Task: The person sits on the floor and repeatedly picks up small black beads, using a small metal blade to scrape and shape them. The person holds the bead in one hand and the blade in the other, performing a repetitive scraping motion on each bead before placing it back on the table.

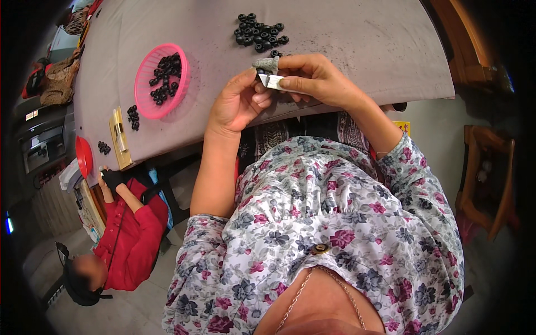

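My left hand (237, 103) and my right hand (312, 78) meet just over the near edge of the grey counter (357, 39). The fingers (287, 84) of my right hand are pinched on a small shiny metal piece (272, 82), and my left thumb and forefinger close on its other end, so both hands grip it together. A scrap of grey cloth (267, 64) sits on top of the piece, touching my fingertips. Just beyond the piece lies a loose heap of black rings (259, 32) on the counter. Well to the left of the piece stands a pink basket (162, 81) with more black rings inside. Further left, at the counter's edge, a person in a red sleeve (137, 223) rests a hand near a red dish (84, 156).
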Available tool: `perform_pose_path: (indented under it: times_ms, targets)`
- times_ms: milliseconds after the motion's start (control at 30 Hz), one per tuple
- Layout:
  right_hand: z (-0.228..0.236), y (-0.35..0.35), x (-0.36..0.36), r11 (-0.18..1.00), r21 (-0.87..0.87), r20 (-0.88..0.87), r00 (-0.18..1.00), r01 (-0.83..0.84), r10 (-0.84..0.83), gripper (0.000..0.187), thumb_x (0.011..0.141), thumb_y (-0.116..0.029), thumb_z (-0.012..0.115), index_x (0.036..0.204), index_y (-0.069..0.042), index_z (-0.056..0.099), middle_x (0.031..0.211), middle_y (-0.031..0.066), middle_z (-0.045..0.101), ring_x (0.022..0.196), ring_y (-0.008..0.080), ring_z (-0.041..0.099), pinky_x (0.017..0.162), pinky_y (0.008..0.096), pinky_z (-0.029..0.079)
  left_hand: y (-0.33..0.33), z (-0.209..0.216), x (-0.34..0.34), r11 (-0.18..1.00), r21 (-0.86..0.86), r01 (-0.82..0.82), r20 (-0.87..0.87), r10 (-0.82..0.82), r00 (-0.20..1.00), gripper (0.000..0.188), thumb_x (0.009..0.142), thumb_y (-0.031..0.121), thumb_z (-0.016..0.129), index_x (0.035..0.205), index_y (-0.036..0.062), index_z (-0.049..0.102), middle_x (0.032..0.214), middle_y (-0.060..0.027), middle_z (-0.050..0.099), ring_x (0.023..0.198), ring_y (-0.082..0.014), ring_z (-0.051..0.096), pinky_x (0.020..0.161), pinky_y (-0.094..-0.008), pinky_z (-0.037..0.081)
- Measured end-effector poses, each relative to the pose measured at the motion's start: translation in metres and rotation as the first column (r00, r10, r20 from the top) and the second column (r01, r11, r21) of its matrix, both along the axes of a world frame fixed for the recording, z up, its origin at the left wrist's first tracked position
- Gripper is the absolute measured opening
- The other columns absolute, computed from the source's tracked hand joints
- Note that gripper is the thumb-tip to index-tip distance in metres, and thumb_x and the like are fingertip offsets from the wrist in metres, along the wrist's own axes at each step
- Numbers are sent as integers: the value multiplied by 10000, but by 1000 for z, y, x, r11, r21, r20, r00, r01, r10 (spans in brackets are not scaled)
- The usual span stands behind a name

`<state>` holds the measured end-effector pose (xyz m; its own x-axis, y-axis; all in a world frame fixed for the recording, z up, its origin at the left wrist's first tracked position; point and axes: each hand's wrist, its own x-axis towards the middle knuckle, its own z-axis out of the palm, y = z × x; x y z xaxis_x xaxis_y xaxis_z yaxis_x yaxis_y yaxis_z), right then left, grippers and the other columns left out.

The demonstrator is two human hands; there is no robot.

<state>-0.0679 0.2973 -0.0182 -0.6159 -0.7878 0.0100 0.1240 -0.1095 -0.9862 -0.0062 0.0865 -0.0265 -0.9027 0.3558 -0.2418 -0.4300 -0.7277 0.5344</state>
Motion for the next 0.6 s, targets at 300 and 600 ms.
perform_pose_path:
  times_ms: [300, 600]
  targets:
    - [7, 1, 1, 996, 59, 51, 997, 60, -63, 318, 936, -166, 606, 1214, -11, 611, 655, -26, 568, 531, 25, 504, 434, 176, 370, 1, -1, -1, 1000, 11, 4, -17, -4, 1000, 194, 924, 210, 602, 904, 18, 593, 729, -36, 539, 603, -106, 460, 554, -258, 390]
    - [3, 2, -6, 998, 29, 75, 996, 52, -55, 248, 943, -201, 597, 1125, -38, 639, 641, -29, 561, 531, 14, 504, 430, 175, 377, 1, 2, -3, 1000, 19, -15, 5, 15, 1000, 187, 924, 212, 604, 925, 25, 601, 729, -27, 536, 604, -104, 460, 553, -254, 383]
